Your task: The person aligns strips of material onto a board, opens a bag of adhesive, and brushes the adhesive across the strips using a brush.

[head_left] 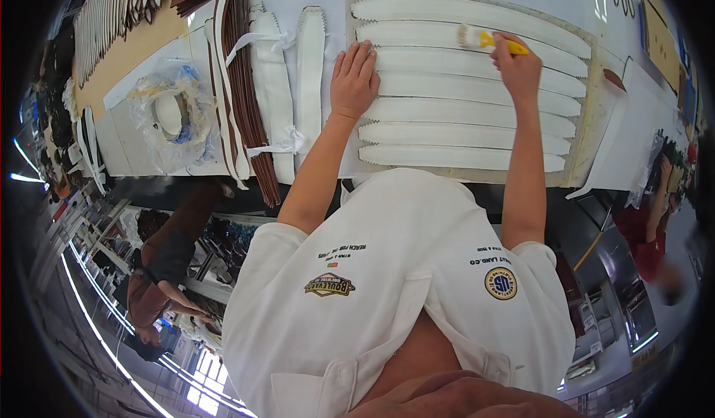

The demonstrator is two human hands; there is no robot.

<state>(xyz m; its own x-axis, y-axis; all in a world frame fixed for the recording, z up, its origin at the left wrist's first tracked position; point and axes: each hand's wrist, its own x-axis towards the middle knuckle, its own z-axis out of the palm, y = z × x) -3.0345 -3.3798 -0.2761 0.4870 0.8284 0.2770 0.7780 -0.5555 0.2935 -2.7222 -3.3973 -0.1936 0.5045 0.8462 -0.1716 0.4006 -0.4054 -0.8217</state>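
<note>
Several long white strips [462, 84] with zigzag ends lie side by side on a tan board [579, 144] in front of me. My right hand [515, 66] is closed around the yellow handle of a paintbrush [487, 40]. Its bristles are over the upper strips; whether they touch cannot be told. My left hand [355, 80] rests flat, fingers stretched, at the left ends of the upper strips and the board's left edge.
Left of the board lie tied white strips [274, 90], a loose strip [310, 61] and a stack of brown strips [240, 68]. Beyond them, a roll of tape [170, 116] sits in clear plastic. Other people [153, 288] are at lower left and far right [642, 239].
</note>
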